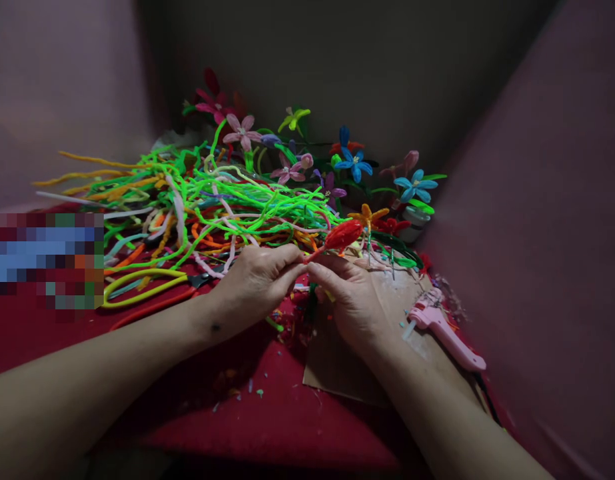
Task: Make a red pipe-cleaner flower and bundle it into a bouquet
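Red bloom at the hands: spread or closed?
Closed: the red bloom is gathered into one narrow bulb, whereas the nearby orange flower has its petals splayed.

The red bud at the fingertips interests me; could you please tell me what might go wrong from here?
The red bud might bend at its stem, which the left hand pinches with the right hand close against it. The pink glue gun lies near the right forearm; if hot, which I cannot tell, it might burn the skin. The yellow-handled tool lies beside the left forearm, which could knock it.
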Available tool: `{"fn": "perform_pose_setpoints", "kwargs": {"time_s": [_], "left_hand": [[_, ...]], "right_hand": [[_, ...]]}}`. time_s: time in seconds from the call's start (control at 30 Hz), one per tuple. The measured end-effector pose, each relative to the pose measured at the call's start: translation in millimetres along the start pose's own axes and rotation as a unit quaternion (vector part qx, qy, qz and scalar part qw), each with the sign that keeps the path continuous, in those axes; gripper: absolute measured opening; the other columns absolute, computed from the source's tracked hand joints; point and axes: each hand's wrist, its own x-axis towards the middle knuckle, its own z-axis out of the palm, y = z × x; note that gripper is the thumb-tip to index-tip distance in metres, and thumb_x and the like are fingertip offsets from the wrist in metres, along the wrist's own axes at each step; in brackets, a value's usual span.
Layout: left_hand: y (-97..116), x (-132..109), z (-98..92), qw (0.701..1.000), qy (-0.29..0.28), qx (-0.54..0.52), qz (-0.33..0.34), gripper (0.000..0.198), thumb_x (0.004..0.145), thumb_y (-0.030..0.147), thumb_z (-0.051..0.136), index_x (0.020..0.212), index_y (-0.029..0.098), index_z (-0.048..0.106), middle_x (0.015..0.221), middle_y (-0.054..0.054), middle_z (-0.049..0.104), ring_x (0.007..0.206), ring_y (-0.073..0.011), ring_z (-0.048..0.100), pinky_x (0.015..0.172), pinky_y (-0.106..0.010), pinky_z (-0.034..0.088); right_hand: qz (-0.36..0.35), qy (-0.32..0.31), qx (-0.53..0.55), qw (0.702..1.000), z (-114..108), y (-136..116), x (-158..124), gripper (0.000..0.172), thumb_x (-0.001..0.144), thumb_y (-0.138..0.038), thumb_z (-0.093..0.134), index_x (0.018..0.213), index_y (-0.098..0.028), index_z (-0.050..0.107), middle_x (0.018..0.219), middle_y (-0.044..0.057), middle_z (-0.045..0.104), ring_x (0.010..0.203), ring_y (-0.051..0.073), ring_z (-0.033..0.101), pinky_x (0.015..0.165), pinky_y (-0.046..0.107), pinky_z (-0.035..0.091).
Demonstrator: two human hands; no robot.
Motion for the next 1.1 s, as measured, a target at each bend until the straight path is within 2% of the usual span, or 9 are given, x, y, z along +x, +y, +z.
{"fn": "perform_pose_setpoints", "kwargs": {"time_s": [0.27, 0.37, 0.53, 0.67, 0.9, 1.0, 1.1], "left_hand": [[1, 3, -1.1, 0.994, -0.044, -0.083, -0.06, 0.025, 0.083, 0.028, 0.049, 0.066, 0.014, 0.061, 0.047, 0.005, 0.049, 0.043, -0.006, 0.041, 0.043, -0.017, 0.03], [4, 4, -2.8, 0.98, -0.067, -0.153, -0.109, 0.023, 0.082, 0.027, 0.05, 0.066, 0.014, 0.06, 0.043, 0.006, 0.046, 0.038, -0.0053, 0.039, 0.04, -0.017, 0.029], [8, 8, -7.8, 0.902, -0.141, -0.336, -0.232, 0.014, 0.08, 0.022, 0.052, 0.069, 0.014, 0.055, 0.047, 0.006, 0.051, 0.031, -0.0054, 0.042, 0.033, -0.017, 0.03], [7, 8, -10.2, 0.848, -0.17, -0.436, -0.249, 0.018, 0.08, 0.024, 0.057, 0.065, 0.014, 0.054, 0.048, 0.005, 0.054, 0.029, -0.0029, 0.041, 0.029, -0.014, 0.029], [11, 6, -11.8, 0.754, -0.192, -0.553, -0.3, 0.02, 0.083, 0.022, 0.052, 0.065, 0.015, 0.053, 0.034, 0.008, 0.04, 0.022, -0.0037, 0.029, 0.023, -0.013, 0.03], [7, 5, -10.5, 0.727, -0.197, -0.584, -0.301, 0.014, 0.082, 0.02, 0.052, 0.069, 0.015, 0.055, 0.037, 0.008, 0.039, 0.023, -0.0021, 0.022, 0.022, -0.012, 0.029], [3, 5, -10.3, 0.711, -0.229, -0.598, -0.291, 0.014, 0.082, 0.024, 0.054, 0.071, 0.015, 0.057, 0.038, 0.009, 0.036, 0.023, -0.0018, 0.019, 0.022, -0.013, 0.027]], "right_hand": [[0.023, 0.015, -0.018, 0.999, -1, 2, 1, 0.006, 0.068, -0.023, 0.069, 0.072, -0.02, 0.071, 0.068, -0.003, 0.064, 0.058, 0.008, 0.049, 0.059, 0.023, 0.04], [0.033, 0.022, -0.018, 0.999, -1, 2, 1, 0.007, 0.067, -0.025, 0.07, 0.071, -0.019, 0.07, 0.065, -0.003, 0.061, 0.054, 0.007, 0.044, 0.055, 0.022, 0.037], [0.046, 0.0, 0.005, 0.999, -1, 0, 0, 0.009, 0.069, -0.026, 0.069, 0.07, -0.017, 0.068, 0.056, -0.005, 0.054, 0.047, 0.005, 0.037, 0.049, 0.021, 0.032], [0.033, -0.029, 0.03, 0.999, -5, 2, 1, 0.01, 0.071, -0.026, 0.068, 0.073, -0.017, 0.068, 0.06, -0.004, 0.056, 0.049, 0.005, 0.039, 0.046, 0.02, 0.027], [0.044, -0.034, 0.058, 0.997, -9, 6, 5, 0.01, 0.069, -0.028, 0.071, 0.074, -0.02, 0.068, 0.067, -0.003, 0.06, 0.054, 0.006, 0.044, 0.047, 0.02, 0.029], [0.063, -0.028, 0.078, 0.995, -7, 4, 4, 0.012, 0.067, -0.028, 0.072, 0.076, -0.021, 0.069, 0.069, -0.003, 0.063, 0.056, 0.007, 0.049, 0.047, 0.019, 0.032], [0.069, -0.042, 0.113, 0.99, -4, 1, 3, 0.014, 0.064, -0.025, 0.073, 0.077, -0.021, 0.07, 0.066, -0.003, 0.064, 0.058, 0.009, 0.053, 0.05, 0.02, 0.037]]}}
